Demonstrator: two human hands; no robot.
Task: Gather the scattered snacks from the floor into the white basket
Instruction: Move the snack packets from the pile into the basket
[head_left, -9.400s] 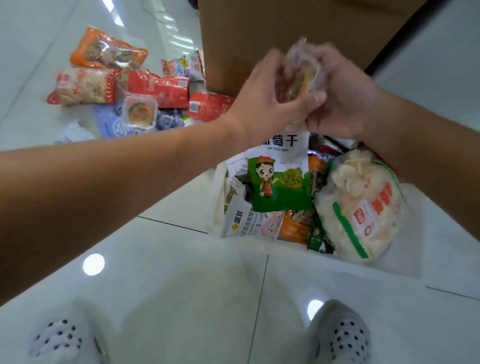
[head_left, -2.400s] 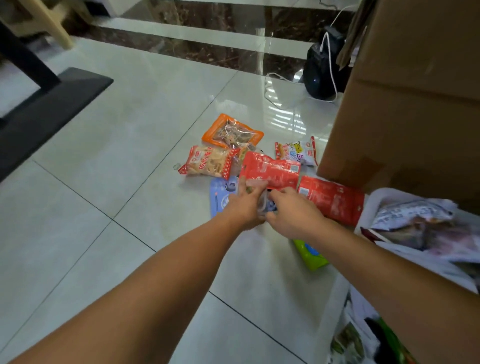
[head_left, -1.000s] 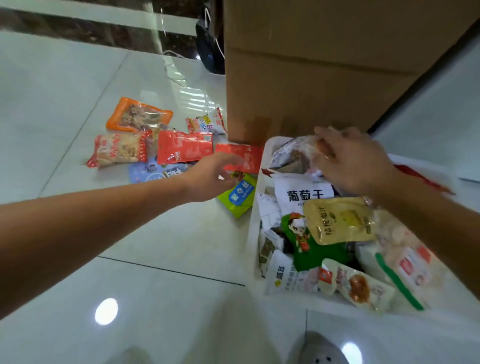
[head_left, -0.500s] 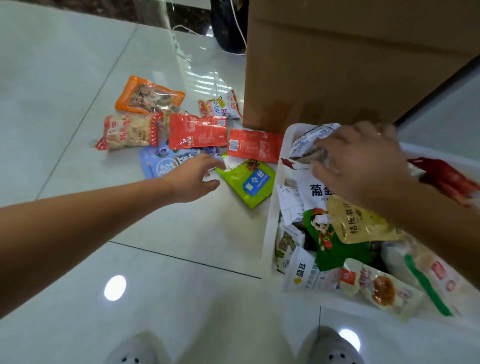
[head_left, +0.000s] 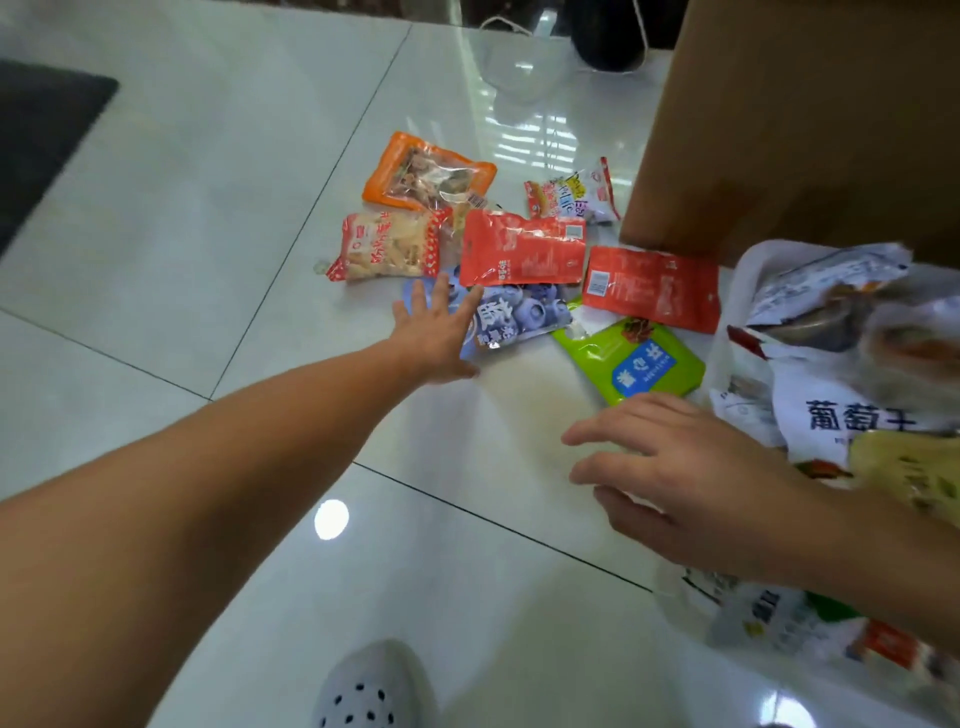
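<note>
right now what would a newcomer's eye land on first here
The bright snack packets, red, orange and green, scattered on the pale floor beside the cardboard box. Then the left hand, spread over the blue packet, and the empty right hand near the crammed white basket.

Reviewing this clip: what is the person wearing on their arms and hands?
Nothing visible. The left hand and right hand are bare, without gloves, rings or a watch; the left forearm and right forearm are uncovered as far as the frame shows, no sleeve in view.
</note>
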